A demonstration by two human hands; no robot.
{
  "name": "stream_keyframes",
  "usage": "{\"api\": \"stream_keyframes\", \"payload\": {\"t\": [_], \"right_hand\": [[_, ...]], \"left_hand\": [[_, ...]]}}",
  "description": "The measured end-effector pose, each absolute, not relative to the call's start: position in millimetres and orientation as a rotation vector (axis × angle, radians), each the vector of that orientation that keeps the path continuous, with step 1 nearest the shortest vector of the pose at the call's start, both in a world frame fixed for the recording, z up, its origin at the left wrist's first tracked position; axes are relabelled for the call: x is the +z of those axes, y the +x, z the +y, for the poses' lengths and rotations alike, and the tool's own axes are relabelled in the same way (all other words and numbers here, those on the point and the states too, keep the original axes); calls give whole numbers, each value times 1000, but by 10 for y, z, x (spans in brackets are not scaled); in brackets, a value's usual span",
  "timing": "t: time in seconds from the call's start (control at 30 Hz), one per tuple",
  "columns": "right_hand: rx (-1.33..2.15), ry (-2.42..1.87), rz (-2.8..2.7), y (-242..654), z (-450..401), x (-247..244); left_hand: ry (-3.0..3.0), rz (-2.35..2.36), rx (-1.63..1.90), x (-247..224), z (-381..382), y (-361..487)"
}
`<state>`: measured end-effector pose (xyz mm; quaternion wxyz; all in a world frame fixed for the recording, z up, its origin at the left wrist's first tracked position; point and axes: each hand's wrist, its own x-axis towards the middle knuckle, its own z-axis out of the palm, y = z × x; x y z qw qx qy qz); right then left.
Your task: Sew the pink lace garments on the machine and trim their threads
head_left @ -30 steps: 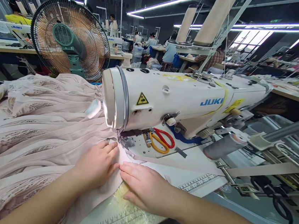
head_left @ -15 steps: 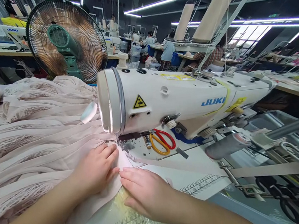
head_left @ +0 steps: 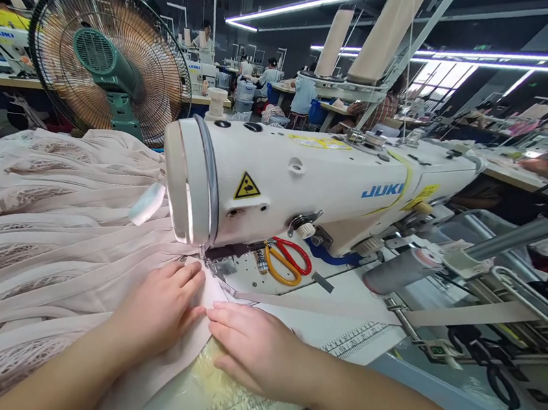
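Pale pink fabric (head_left: 166, 348) lies under the needle end of a white sewing machine (head_left: 270, 173). My left hand (head_left: 160, 305) rests flat on this fabric, fingers stretched toward the presser foot (head_left: 205, 254). Just to its right, my right hand (head_left: 257, 347) has its fingers closed at the fabric's edge; its thumb is below them, and the fingertips are close to my left thumb. A narrow pale strip (head_left: 284, 302) runs from the needle area to the right. The fabric right under the needle is hard to make out.
Gathered fabric with lace panels (head_left: 59, 208) fills the left side. Red-and-orange-handled scissors (head_left: 287, 262) lie under the machine arm. A green fan (head_left: 107, 66) stands behind. Ruler markings (head_left: 351, 340) run along the table, with a grey roller (head_left: 401, 270) at right. People work farther back.
The whole view has shifted slightly, so the machine, fan and hands appear a little farther left. Both hands keep nearly the same place on the fabric by the needle.
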<state>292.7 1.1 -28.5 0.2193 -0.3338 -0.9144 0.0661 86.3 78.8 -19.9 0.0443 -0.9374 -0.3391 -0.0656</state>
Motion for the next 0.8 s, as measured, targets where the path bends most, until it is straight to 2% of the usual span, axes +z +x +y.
{"api": "stream_keyframes", "payload": {"t": [0.23,0.4,0.57,0.8], "right_hand": [[126,-898,-2465,2930,53,-296],[66,-966,-2389,2956,54,-329],[51,-976,-2429,2937,42,-369],[76,-1037,-2493,2918,20,-373]], "left_hand": [[-2852,-976,-229,-111,889,843],[-2971,-748,-339,-26,718,857],[-2920,-634,-478,-156,525,834],[-2813,-578,-400,-244,690,715]]}}
